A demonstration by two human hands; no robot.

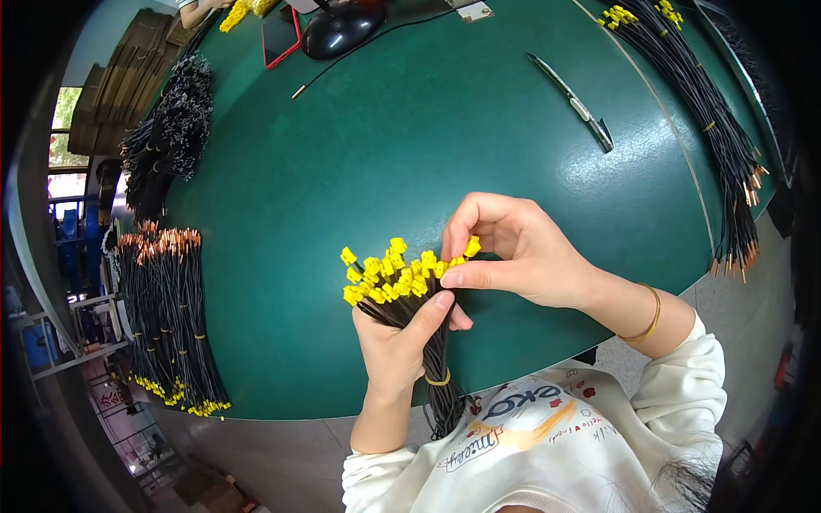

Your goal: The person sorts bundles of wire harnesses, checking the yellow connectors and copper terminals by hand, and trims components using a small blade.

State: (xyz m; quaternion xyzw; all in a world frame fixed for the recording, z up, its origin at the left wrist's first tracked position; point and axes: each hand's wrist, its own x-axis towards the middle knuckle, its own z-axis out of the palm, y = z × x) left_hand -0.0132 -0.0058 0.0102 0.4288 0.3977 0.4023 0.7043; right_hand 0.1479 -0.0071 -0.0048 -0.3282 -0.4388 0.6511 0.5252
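Note:
My left hand point(395, 346) is wrapped round a bundle of black cables point(434, 350) just below their heads. Yellow connectors point(402, 275) cap the upper ends and fan out above my thumb. A band ties the bundle lower down, and its tail hangs near my shirt. At the right side of the heads, my right hand point(522, 256) has thumb and index finger closed on a yellow connector point(456, 262). Another yellow connector point(472, 246) shows against its curled fingers. Exactly which cable the fingertips grip is partly hidden.
Banded cable bundles point(167, 316) lie along the left edge of the green table point(342, 171), with more cables point(697, 103) at the right. A pen-like tool point(573, 103), a black mouse-like object point(342, 30) and a red-edged phone point(280, 36) lie farther back. Another person's arm point(198, 12) is at the upper left.

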